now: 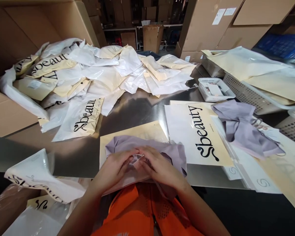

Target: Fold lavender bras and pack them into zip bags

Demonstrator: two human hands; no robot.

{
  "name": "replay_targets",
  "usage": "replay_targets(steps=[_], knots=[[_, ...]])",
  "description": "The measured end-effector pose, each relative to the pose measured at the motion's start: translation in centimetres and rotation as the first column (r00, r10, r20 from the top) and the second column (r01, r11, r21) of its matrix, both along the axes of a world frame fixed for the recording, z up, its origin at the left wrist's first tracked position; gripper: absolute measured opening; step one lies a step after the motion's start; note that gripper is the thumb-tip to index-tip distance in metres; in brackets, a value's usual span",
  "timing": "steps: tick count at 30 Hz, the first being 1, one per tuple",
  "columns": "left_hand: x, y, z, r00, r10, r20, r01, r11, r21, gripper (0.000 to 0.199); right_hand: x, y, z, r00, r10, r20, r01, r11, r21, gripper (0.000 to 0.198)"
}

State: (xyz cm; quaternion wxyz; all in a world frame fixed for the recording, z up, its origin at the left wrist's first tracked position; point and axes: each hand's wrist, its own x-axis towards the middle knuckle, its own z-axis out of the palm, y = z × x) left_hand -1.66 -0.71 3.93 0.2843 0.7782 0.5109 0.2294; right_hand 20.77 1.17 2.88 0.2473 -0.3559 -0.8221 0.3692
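A mauve-grey fabric garment [142,143] lies at the table's front edge, on top of a flat cream-and-white bag [159,129]. Both of my hands are on it, fingertips meeting at its middle. My left hand [116,167] is curled on the left side of the fabric, and my right hand [160,165] is curled on the right side. Between my fingers shows a small, shiny, whitish piece [137,159], too unclear to name. To the right, a second mauve-grey garment [250,137] with thin straps lies crumpled on flat bags.
Filled bags [108,73] are heaped at the back left beside an open carton [12,114]. Flat printed bags [182,137] lie right of my hands. A small white basket [215,90] and larger crates [250,95] stand further right. Loose bags [44,178] lie lower left.
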Motion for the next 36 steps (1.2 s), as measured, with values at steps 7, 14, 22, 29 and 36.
replay_targets(steps=[7, 14, 22, 29, 36], knots=[[-1.3, -0.7, -0.1, 0.965, 0.254, -0.058, -0.255, 0.967, 0.005, 0.035, -0.8, 1.4, -1.4, 0.995, -0.064, -0.078, 0.044, 0.970, -0.240, 0.030], [-1.0, -0.9, -0.1, 0.907, 0.322, 0.271, -0.074, 0.755, -0.651, 0.031, -1.4, 0.9, -2.1, 0.917, -0.296, -0.267, 0.096, 0.815, -0.572, 0.029], [-0.3, 0.1, 0.2, 0.992, 0.129, -0.005, -0.119, 0.901, -0.417, 0.008, -2.3, -0.1, -3.1, 0.825, -0.397, -0.402, -0.032, 0.679, -0.734, 0.046], [-0.1, -0.6, 1.0, 0.978, 0.147, -0.146, -0.174, 0.965, -0.198, 0.016, -2.5, -0.2, -2.3, 0.922, -0.248, -0.297, 0.097, 0.891, -0.443, 0.041], [-1.0, -1.6, 1.8, 0.870, 0.378, -0.317, -0.416, 0.907, -0.060, 0.018, -1.8, -0.2, -2.3, 0.862, -0.395, -0.317, 0.287, 0.896, -0.338, 0.024]])
